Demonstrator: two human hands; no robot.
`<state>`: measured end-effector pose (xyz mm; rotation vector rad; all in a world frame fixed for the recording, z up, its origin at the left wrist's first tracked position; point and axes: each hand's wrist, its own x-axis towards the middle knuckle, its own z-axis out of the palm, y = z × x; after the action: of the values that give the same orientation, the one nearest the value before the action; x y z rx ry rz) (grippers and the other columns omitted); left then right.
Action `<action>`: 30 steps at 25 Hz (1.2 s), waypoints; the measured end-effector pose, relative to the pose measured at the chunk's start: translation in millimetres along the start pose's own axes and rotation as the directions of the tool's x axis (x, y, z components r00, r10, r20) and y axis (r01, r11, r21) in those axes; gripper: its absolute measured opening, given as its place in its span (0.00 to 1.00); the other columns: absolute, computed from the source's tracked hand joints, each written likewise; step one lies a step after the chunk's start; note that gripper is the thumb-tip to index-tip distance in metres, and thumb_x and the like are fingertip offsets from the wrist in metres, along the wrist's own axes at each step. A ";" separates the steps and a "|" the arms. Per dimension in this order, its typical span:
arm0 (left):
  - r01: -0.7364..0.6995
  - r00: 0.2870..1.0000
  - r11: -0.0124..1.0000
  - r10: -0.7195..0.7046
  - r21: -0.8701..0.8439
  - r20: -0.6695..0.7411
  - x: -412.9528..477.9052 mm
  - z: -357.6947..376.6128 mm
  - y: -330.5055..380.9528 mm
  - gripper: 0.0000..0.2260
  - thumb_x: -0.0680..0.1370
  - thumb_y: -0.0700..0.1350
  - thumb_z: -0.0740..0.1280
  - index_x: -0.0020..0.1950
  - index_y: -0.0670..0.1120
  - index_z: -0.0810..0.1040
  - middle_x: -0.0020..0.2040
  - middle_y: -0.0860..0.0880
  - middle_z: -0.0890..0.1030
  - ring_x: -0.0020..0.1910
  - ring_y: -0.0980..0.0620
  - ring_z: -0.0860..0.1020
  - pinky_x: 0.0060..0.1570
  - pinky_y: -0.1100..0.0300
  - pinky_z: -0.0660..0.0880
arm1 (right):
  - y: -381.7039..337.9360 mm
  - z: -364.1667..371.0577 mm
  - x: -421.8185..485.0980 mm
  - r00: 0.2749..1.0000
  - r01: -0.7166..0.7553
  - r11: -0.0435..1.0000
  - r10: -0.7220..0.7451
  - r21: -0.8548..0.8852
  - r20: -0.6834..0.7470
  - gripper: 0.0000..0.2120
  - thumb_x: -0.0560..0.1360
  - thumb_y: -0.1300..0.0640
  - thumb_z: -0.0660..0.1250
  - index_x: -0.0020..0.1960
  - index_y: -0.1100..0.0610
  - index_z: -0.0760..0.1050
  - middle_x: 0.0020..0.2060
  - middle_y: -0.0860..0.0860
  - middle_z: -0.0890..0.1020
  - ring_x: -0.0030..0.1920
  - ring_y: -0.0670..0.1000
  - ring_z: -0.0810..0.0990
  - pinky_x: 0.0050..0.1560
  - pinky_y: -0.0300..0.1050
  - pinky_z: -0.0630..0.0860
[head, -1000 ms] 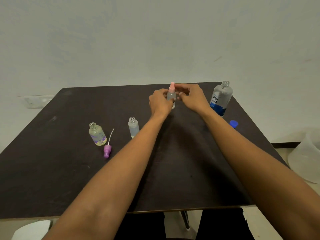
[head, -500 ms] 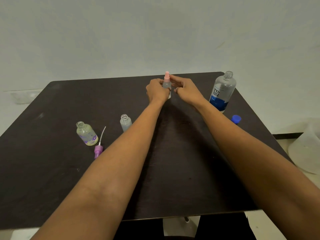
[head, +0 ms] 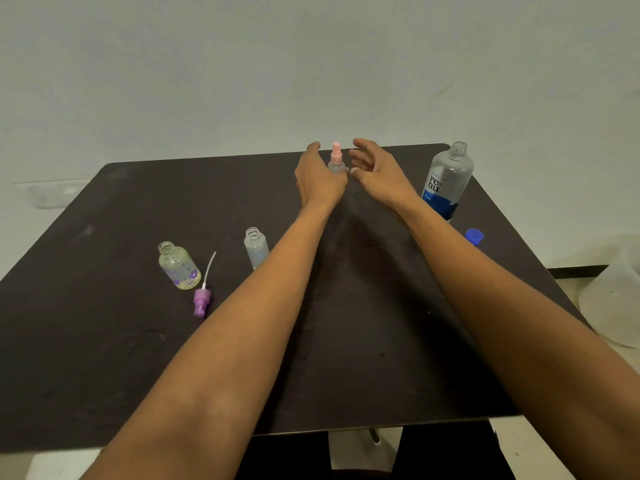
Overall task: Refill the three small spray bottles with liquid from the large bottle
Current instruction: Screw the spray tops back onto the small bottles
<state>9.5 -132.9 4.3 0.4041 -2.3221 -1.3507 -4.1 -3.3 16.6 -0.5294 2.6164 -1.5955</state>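
A small spray bottle with a pink sprayer top (head: 336,160) stands upright at the far middle of the dark table (head: 363,306). My left hand (head: 320,183) is just left of it with the thumb lifted off; its lower body is hidden behind that hand. My right hand (head: 375,173) hovers just right of it, fingers spread and holding nothing. The large clear bottle with a blue label (head: 446,183) stands uncapped at the far right. A small clear bottle (head: 255,248) and a small flowered bottle (head: 179,265) stand uncapped on the left.
A purple sprayer top with its dip tube (head: 203,296) lies beside the flowered bottle. A blue cap (head: 474,235) lies near the large bottle. A white plastic container (head: 616,292) sits on the floor off the table's right edge.
Both hands were gripping the pink-topped bottle and its top; now their fingers have opened and drawn slightly apart, leaving the bottle standing on the table.
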 end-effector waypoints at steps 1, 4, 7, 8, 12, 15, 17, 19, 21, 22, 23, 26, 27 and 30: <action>-0.050 0.998 0.999 0.050 -0.017 -0.024 -5.3 -3.9 2.6 0.29 0.79 0.46 0.74 0.78 0.43 0.69 0.75 0.45 0.74 0.74 0.47 0.72 0.72 0.53 0.71 | -3.3 -3.2 -5.7 0.999 0.017 1.000 -0.017 0.000 -0.028 0.30 0.82 0.66 0.64 0.82 0.56 0.62 0.77 0.55 0.72 0.76 0.52 0.72 0.76 0.49 0.70; -0.196 0.979 0.980 0.193 -0.035 -0.070 -24.6 -25.1 13.3 0.24 0.80 0.48 0.73 0.74 0.45 0.73 0.72 0.49 0.76 0.70 0.51 0.75 0.70 0.53 0.74 | -16.9 -14.0 -31.1 0.992 0.104 0.995 -0.105 -0.008 -0.074 0.27 0.83 0.65 0.64 0.80 0.55 0.65 0.75 0.53 0.74 0.73 0.49 0.75 0.74 0.43 0.72; -0.297 0.954 0.952 0.293 -0.072 -0.061 -47.6 -61.0 28.1 0.20 0.79 0.50 0.73 0.71 0.49 0.76 0.68 0.53 0.79 0.64 0.59 0.77 0.64 0.60 0.77 | -34.1 -25.6 -61.7 0.977 0.198 0.980 -0.194 0.027 -0.093 0.24 0.82 0.65 0.65 0.77 0.56 0.70 0.71 0.51 0.79 0.69 0.45 0.79 0.73 0.43 0.74; -0.316 0.949 0.944 0.313 -0.092 -0.042 -57.4 -75.4 32.5 0.19 0.79 0.50 0.73 0.70 0.50 0.77 0.67 0.55 0.79 0.62 0.61 0.78 0.61 0.64 0.78 | -40.1 -28.6 -72.3 0.970 0.227 0.973 -0.222 0.044 -0.100 0.22 0.82 0.65 0.65 0.75 0.56 0.72 0.69 0.51 0.80 0.67 0.45 0.80 0.72 0.44 0.75; -0.342 0.937 0.924 0.350 -0.173 0.018 -103.7 -127.4 33.8 0.17 0.79 0.49 0.74 0.67 0.51 0.80 0.63 0.58 0.82 0.59 0.65 0.81 0.54 0.72 0.77 | -60.0 -31.1 -113.1 0.955 0.291 0.949 -0.278 0.126 -0.105 0.20 0.81 0.65 0.66 0.73 0.56 0.75 0.65 0.50 0.82 0.65 0.45 0.82 0.71 0.49 0.76; -0.345 0.934 0.916 0.356 -0.205 0.018 -135.5 -151.0 17.8 0.16 0.79 0.45 0.74 0.67 0.50 0.80 0.61 0.57 0.83 0.60 0.62 0.81 0.59 0.65 0.79 | -67.2 -24.7 -142.2 0.945 0.325 0.936 -0.315 0.138 -0.087 0.20 0.82 0.65 0.67 0.73 0.55 0.75 0.65 0.48 0.83 0.66 0.45 0.81 0.70 0.48 0.76; -0.342 0.937 0.920 0.350 -0.193 0.009 -148.2 -160.9 6.0 0.16 0.79 0.45 0.74 0.66 0.51 0.81 0.59 0.57 0.84 0.60 0.61 0.82 0.61 0.60 0.80 | -70.0 -21.2 -156.5 0.943 0.331 0.937 -0.326 0.111 -0.067 0.20 0.82 0.63 0.68 0.73 0.53 0.75 0.65 0.46 0.82 0.67 0.44 0.80 0.69 0.46 0.77; -0.332 0.942 0.924 0.337 -0.189 -0.009 -152.3 -168.5 -1.7 0.15 0.79 0.45 0.74 0.66 0.52 0.81 0.59 0.57 0.84 0.60 0.60 0.82 0.61 0.57 0.81 | -71.9 -20.2 -162.7 0.946 0.324 0.942 -0.320 0.089 -0.056 0.20 0.82 0.62 0.68 0.73 0.52 0.75 0.66 0.45 0.82 0.67 0.43 0.80 0.69 0.45 0.77; -0.334 0.942 0.924 0.335 -0.188 -0.026 -151.1 -175.2 -6.4 0.15 0.79 0.44 0.74 0.65 0.51 0.81 0.59 0.57 0.85 0.60 0.60 0.83 0.60 0.57 0.81 | -73.1 -19.6 -164.8 0.947 0.318 0.946 -0.314 0.065 -0.058 0.20 0.82 0.61 0.68 0.73 0.52 0.75 0.66 0.45 0.82 0.67 0.43 0.80 0.69 0.45 0.77; -0.333 0.943 0.925 0.332 -0.184 -0.038 -149.5 -177.9 -9.2 0.15 0.79 0.44 0.74 0.66 0.51 0.81 0.59 0.57 0.84 0.60 0.60 0.82 0.61 0.58 0.81 | -72.7 -18.0 -165.3 0.947 0.317 0.947 -0.315 0.043 -0.058 0.20 0.82 0.60 0.68 0.73 0.51 0.76 0.66 0.45 0.82 0.66 0.42 0.80 0.68 0.43 0.77; -0.328 0.945 0.929 0.325 -0.170 -0.050 -147.2 -180.1 -13.0 0.15 0.79 0.44 0.74 0.66 0.51 0.81 0.60 0.57 0.84 0.61 0.61 0.82 0.61 0.59 0.80 | -72.2 -15.1 -166.1 0.946 0.321 0.947 -0.320 0.008 -0.050 0.19 0.82 0.59 0.68 0.72 0.50 0.76 0.65 0.44 0.82 0.66 0.41 0.80 0.66 0.41 0.78; -0.267 0.962 0.964 0.266 -0.018 -0.055 -137.6 -183.3 -35.9 0.20 0.78 0.47 0.74 0.70 0.52 0.77 0.65 0.56 0.80 0.65 0.61 0.78 0.65 0.59 0.77 | -65.6 5.6 -168.1 0.929 0.368 0.915 -0.370 -0.165 0.025 0.18 0.81 0.59 0.70 0.70 0.49 0.79 0.64 0.44 0.82 0.63 0.39 0.80 0.63 0.35 0.78; -0.230 0.972 0.972 0.231 0.043 -0.035 -134.5 -182.9 -46.1 0.23 0.77 0.49 0.75 0.72 0.52 0.76 0.67 0.55 0.78 0.66 0.59 0.76 0.66 0.57 0.76 | -62.6 15.9 -167.3 0.915 0.403 0.888 -0.396 -0.220 0.079 0.18 0.80 0.59 0.71 0.69 0.50 0.79 0.64 0.44 0.82 0.63 0.40 0.80 0.63 0.35 0.78; -0.162 0.987 0.979 0.160 0.123 0.019 -129.3 -177.6 -70.9 0.27 0.76 0.50 0.76 0.74 0.50 0.73 0.70 0.53 0.78 0.66 0.56 0.77 0.68 0.51 0.76 | -55.7 48.4 -161.9 0.850 0.523 0.778 -0.443 -0.348 0.286 0.18 0.79 0.58 0.72 0.69 0.49 0.80 0.66 0.44 0.81 0.66 0.41 0.78 0.67 0.40 0.77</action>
<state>212.1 -242.8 -7.0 0.2410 -2.3971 -1.1383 173.2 -19.0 18.1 -1.4113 2.8107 -0.9606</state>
